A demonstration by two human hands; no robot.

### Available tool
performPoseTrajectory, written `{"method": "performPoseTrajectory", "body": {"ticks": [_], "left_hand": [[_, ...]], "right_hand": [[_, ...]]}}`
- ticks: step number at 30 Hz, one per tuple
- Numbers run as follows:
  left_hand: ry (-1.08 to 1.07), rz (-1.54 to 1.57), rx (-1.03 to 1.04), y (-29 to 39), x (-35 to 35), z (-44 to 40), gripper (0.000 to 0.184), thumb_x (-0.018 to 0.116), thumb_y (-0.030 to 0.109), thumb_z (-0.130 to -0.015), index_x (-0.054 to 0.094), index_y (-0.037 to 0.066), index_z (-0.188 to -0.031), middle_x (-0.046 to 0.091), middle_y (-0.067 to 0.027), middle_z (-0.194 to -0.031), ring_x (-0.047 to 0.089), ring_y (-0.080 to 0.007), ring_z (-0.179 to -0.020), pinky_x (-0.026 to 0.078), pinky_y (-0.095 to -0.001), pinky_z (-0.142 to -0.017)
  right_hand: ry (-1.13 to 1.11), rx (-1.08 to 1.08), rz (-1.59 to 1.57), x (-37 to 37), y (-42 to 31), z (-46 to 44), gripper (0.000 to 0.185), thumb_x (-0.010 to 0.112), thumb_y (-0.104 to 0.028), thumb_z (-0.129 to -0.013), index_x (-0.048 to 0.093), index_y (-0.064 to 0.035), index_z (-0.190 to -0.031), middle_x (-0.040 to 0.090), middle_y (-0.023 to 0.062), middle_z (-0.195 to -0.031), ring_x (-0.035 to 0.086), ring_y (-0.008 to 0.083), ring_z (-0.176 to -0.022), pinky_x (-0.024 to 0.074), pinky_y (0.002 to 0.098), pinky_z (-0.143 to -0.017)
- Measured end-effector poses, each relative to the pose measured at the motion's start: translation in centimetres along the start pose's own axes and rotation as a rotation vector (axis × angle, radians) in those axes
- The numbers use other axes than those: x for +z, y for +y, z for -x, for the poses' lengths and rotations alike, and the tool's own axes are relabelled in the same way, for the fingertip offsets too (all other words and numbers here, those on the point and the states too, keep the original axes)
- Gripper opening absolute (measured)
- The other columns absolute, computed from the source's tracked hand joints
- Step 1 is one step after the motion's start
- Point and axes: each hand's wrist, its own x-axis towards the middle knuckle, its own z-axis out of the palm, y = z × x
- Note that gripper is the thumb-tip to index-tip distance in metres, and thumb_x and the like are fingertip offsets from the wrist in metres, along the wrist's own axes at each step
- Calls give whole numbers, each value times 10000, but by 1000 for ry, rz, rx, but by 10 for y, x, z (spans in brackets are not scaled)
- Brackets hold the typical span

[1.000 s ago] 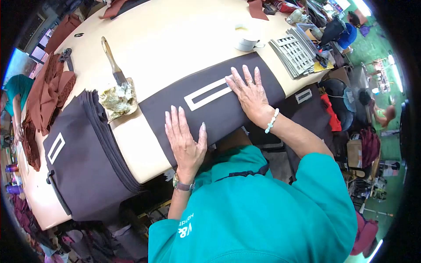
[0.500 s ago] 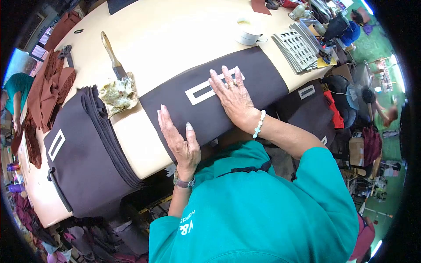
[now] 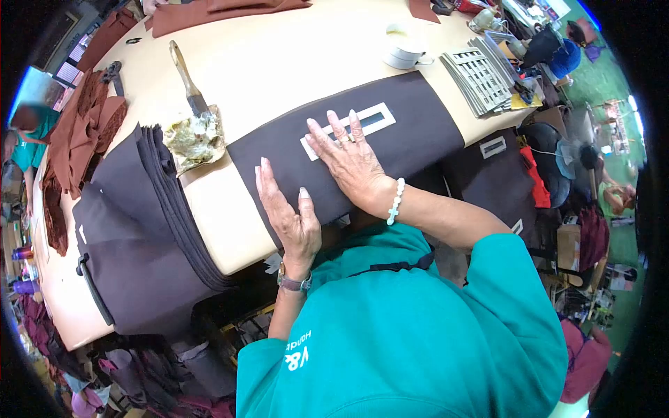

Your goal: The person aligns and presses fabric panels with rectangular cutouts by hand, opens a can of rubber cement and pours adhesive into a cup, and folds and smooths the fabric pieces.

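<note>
A dark brown panel of fabric or leather (image 3: 425, 132) lies flat across the table's near edge. On it is a white rectangular frame piece (image 3: 381, 120) with a slot in the middle. My right hand (image 3: 352, 159) lies flat over the left part of this frame, fingers spread, covering some of it. My left hand (image 3: 291, 217) rests by the panel's near left part, fingers stretched and thumb apart, holding nothing. Left of the panel, a brush (image 3: 187, 80) leans with its bristles on a glue-crusted pad (image 3: 195, 143).
A stack of dark panels (image 3: 139, 244) hangs over the table edge at left. Rust-coloured cloth (image 3: 83, 146) lies beyond it, more (image 3: 223, 15) at the far edge. A white mug (image 3: 404, 52) and a pile of slotted grey plates (image 3: 477, 80) stand at right. A co-worker (image 3: 31, 136) is far left.
My right hand has slid left along the white frame, uncovering its right part. My left hand has hardly moved. The top sheet of the left stack is now rumpled, and rust cloth has appeared at the far edge.
</note>
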Motion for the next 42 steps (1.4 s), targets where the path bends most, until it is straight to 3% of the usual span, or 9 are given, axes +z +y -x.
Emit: {"method": "performPoseTrajectory", "body": {"ticks": [10,16,19,21,23,27,33,39,42], "left_hand": [[40,-260,132,16,-19,14,643,546,62,-801,247,-30,-1363,294,-210,-1398,241,-376,-1313,192,-456,-1076],[-76,-544,37,20,-36,52,547,609,148,-801,410,-31,-1278,388,-204,-1337,294,-391,-1283,252,-475,-1040],[-50,-659,-78,16,-36,65,520,606,203,-822,445,-16,-1266,406,-201,-1331,301,-375,-1283,220,-482,-1042],[17,-744,-153,15,-37,67,529,598,223,-835,433,-14,-1278,400,-200,-1340,300,-362,-1287,191,-487,-1049],[43,-765,-226,6,-40,69,591,592,324,-839,416,-13,-1292,393,-186,-1348,286,-356,-1295,156,-537,-1041],[30,-711,-249,7,-42,63,456,639,253,-813,514,28,-1189,453,-147,-1300,301,-348,-1288,153,-551,-1036],[-25,-589,-219,12,-35,43,144,632,136,-800,573,49,-899,524,-110,-1164,421,-328,-1198,174,-588,-1013],[125,-604,-105,-1,-23,47,147,642,88,-752,544,40,-850,543,-109,-1095,458,-331,-1146,194,-575,-1015],[170,-634,-44,-8,-21,50,138,630,58,-751,515,42,-826,553,-126,-1102,477,-336,-1115,226,-529,-1008]], "right_hand": [[24,-107,-245,7,18,6,581,451,-183,-858,263,-261,-1403,155,84,-1479,168,340,-1346,103,608,-1051],[-88,-315,-887,7,49,10,585,446,38,-759,469,-192,-1296,196,137,-1463,170,366,-1345,111,574,-1064],[477,-38,-1250,39,72,27,591,472,40,-700,514,-151,-1259,266,211,-1417,236,392,-1309,164,508,-1076],[569,387,-1175,40,93,56,542,502,-5,-738,477,-79,-1274,341,213,-1377,287,376,-1287,203,447,-1074],[629,675,-919,67,106,90,534,538,-83,-793,403,-12,-1305,373,208,-1355,300,363,-1281,202,506,-1053],[390,1010,-692,92,110,145,635,586,-252,-844,300,-13,-1358,452,185,-1286,345,344,-1251,210,593,-1005],[543,825,-881,94,123,134,588,646,-40,-727,425,12,-1269,581,125,-993,523,279,-998,337,438,-956],[834,603,-806,68,177,40,935,771,-244,-655,230,77,-1348,460,262,-1220,462,371,-1112,350,435,-954],[773,622,-592,71,195,-19,1092,774,-403,-605,144,4,-1399,458,256,-1214,510,381,-1053,384,459,-906]]}}
